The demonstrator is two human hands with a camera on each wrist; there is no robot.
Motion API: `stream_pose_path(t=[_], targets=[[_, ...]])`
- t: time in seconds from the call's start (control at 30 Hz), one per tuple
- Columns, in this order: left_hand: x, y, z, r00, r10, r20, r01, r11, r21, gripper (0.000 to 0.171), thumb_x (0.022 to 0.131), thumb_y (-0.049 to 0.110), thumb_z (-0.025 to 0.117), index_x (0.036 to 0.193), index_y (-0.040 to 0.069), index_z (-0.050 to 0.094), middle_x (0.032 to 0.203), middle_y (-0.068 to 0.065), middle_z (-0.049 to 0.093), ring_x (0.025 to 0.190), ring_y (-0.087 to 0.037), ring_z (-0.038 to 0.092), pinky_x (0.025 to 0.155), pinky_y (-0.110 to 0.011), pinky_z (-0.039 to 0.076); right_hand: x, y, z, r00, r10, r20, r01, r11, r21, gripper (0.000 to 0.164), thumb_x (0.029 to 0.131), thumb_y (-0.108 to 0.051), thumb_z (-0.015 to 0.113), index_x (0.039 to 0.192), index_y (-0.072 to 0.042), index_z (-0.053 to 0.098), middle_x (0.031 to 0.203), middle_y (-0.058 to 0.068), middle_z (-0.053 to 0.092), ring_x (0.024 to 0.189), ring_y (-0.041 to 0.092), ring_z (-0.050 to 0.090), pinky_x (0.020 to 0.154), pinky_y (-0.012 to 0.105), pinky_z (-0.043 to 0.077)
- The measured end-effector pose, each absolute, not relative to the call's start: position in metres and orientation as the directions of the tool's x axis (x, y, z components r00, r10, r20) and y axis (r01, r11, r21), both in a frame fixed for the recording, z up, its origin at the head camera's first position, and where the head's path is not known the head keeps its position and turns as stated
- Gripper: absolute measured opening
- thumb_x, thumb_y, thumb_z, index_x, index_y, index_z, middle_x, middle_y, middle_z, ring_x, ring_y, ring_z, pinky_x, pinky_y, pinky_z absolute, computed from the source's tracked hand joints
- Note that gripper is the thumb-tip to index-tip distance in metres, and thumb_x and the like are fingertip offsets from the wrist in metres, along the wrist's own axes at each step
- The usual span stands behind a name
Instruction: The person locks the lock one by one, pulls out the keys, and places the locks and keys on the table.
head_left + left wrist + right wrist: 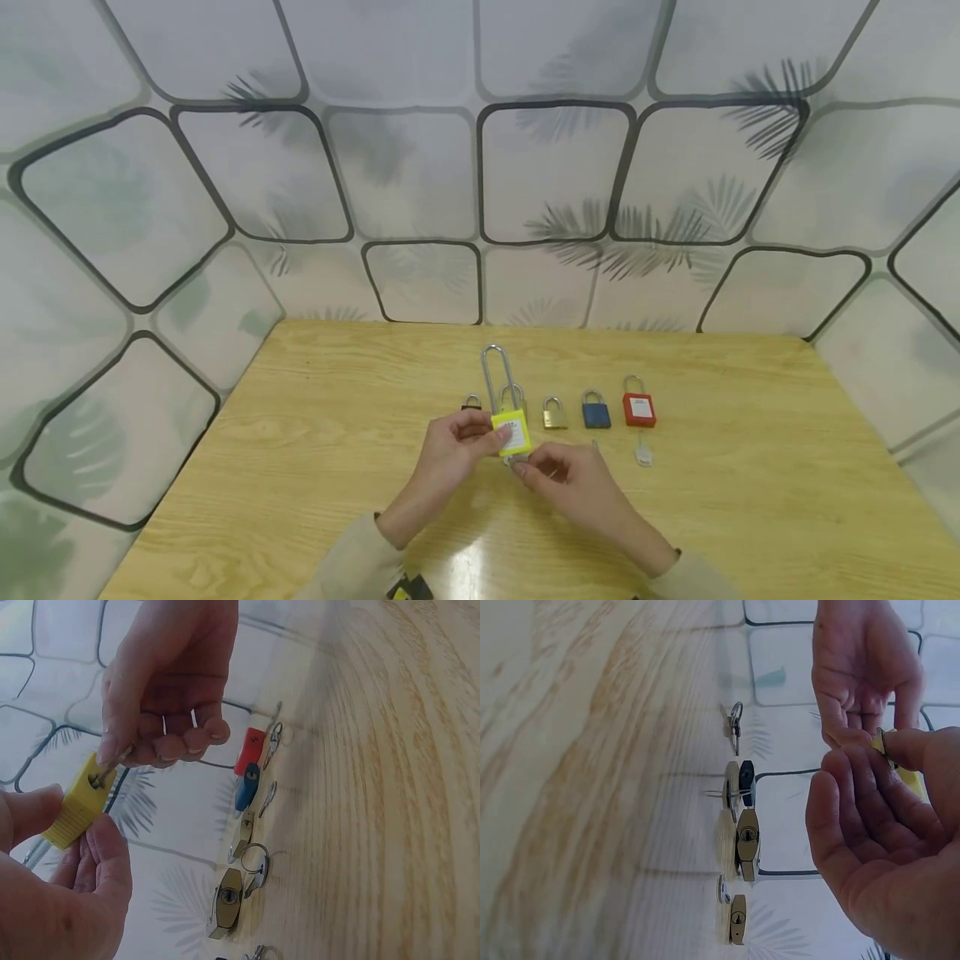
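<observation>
In the head view my left hand (450, 454) grips a yellow padlock (519, 429) with a white label, the thumb across its front. Its long metal shackle (486, 371) points up and away from me. My right hand (581, 487) pinches a small key (111, 762) between thumb and fingertips. The left wrist view has the key at the keyhole on the underside of the yellow body. From the right wrist, the fingers mostly hide the padlock, and a bit of the key (879, 741) shows at the fingertips.
Beyond the hands stand a red padlock (639, 410), a blue padlock (597, 414), a small brass padlock (555, 416), a larger brass padlock (227, 900) and a dark padlock (471, 406). Keys (643, 454) lie before them. A black-and-yellow object (412, 588) is at the near edge.
</observation>
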State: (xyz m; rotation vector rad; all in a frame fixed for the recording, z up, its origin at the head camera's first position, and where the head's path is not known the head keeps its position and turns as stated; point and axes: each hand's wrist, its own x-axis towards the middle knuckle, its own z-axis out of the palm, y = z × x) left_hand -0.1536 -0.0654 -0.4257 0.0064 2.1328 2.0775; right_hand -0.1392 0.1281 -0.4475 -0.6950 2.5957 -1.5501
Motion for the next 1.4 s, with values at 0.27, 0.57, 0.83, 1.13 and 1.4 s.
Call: stream_pose_path(t=[0.27, 0.57, 0.83, 1.13, 1.4], targets=[[-0.153, -0.065, -0.426, -0.989, 0.104, -0.101, -0.098, 0.038, 0.994, 0.033, 0.083, 0.017, 0.077, 0.106, -0.005, 0.067, 0.096, -0.015, 0.069, 0.082, -0.017, 0.064, 0.077, -0.033, 0.057, -0.138, 0.125, -0.449, -0.899, -0.364, 0.242, -0.39, 0.418, -0.821, 0.008, 0.088, -0.016, 0.071, 0.083, -0.011, 0.074, 0.072, 0.004, 0.074, 0.056, 0.008, 0.061, 0.049, 0.024, 0.057], [-0.154, -0.062, -0.427, -0.991, 0.12, -0.052, -0.05, 0.02, 0.999, 0.032, 0.084, 0.014, 0.076, 0.107, -0.005, 0.067, 0.101, -0.02, 0.069, 0.086, -0.019, 0.066, 0.075, -0.022, 0.057, -0.141, 0.124, -0.449, -0.894, -0.415, 0.17, -0.331, 0.354, -0.875, 0.022, 0.097, -0.021, 0.061, 0.094, -0.002, 0.074, 0.079, 0.012, 0.074, 0.065, 0.02, 0.066, 0.055, 0.03, 0.06], [-0.152, -0.062, -0.427, -0.993, 0.112, -0.022, -0.02, 0.023, 1.0, 0.029, 0.083, 0.009, 0.076, 0.106, -0.006, 0.067, 0.1, -0.022, 0.069, 0.086, -0.02, 0.066, 0.072, -0.019, 0.057, -0.144, 0.127, -0.446, -0.89, -0.416, 0.185, -0.338, 0.332, -0.881, 0.016, 0.095, -0.013, 0.063, 0.091, 0.0, 0.072, 0.071, 0.014, 0.071, 0.06, 0.019, 0.062, 0.051, 0.024, 0.055], [-0.15, -0.058, -0.43, -0.997, 0.072, -0.037, -0.039, -0.027, 0.999, 0.027, 0.083, 0.006, 0.075, 0.104, -0.009, 0.065, 0.099, -0.023, 0.069, 0.084, -0.019, 0.066, 0.07, -0.017, 0.057, -0.145, 0.127, -0.447, -0.878, -0.424, 0.223, -0.403, 0.403, -0.821, 0.019, 0.095, -0.014, 0.064, 0.078, -0.007, 0.067, 0.056, 0.001, 0.06, 0.049, 0.0, 0.041, 0.042, 0.012, 0.031], [-0.148, -0.054, -0.433, -0.998, 0.036, -0.054, -0.056, -0.047, 0.997, 0.032, 0.085, 0.01, 0.073, 0.108, -0.01, 0.063, 0.103, -0.024, 0.068, 0.086, -0.018, 0.065, 0.074, -0.017, 0.056, -0.143, 0.129, -0.445, -0.874, -0.427, 0.233, -0.419, 0.416, -0.807, 0.018, 0.094, -0.014, 0.065, 0.078, -0.006, 0.067, 0.055, 0.005, 0.061, 0.048, -0.001, 0.042, 0.04, 0.011, 0.033]])
